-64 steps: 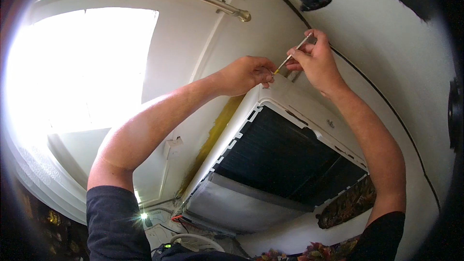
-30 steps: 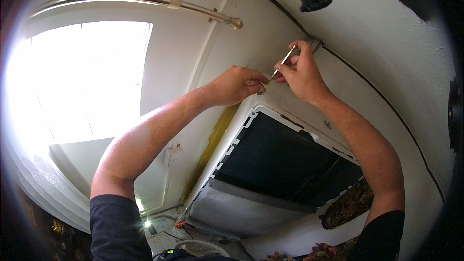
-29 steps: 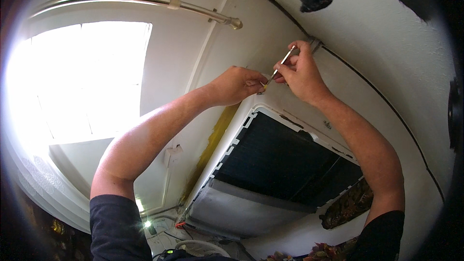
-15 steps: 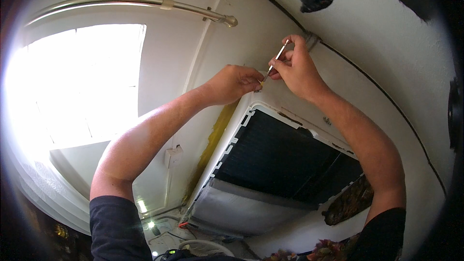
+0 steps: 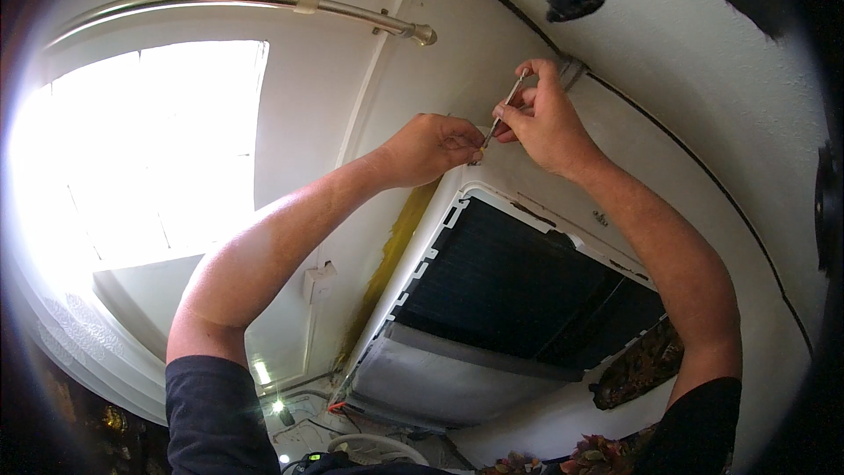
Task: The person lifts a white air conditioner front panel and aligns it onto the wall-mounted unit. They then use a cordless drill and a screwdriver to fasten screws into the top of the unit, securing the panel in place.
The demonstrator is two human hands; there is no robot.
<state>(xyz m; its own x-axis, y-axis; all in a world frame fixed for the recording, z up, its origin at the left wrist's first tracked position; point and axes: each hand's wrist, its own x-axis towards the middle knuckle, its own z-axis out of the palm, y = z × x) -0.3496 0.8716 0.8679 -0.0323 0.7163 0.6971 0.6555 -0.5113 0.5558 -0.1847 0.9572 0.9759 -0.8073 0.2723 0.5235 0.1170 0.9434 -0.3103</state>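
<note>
Both my arms reach up to the upper corner of a white wall-mounted air conditioner [image 5: 476,183] whose front is off, showing dark filter panels [image 5: 501,273]. In my right hand [image 5: 556,132] a slim screwdriver [image 5: 515,89] slants down, its handle between thumb and fingers, one fingertip at its top end. The tip reaches the fingers of my left hand [image 5: 426,151], which are pinched together near the corner. A small yellowish piece [image 5: 480,155] shows at those fingertips; I cannot make out what it is.
A metal curtain rod [image 5: 290,0] runs above a bright window [image 5: 158,149] on the left, with a white curtain [image 5: 97,352] below. A small white box [image 5: 319,283] is fixed to the wall. Dark cable [image 5: 686,149] follows the ceiling edge. Reddish leaves [image 5: 598,455] show at the bottom.
The view has shifted slightly. The screwdriver and both hands stay at the same corner, with the screwdriver's handle turned a little in my right fingers.
</note>
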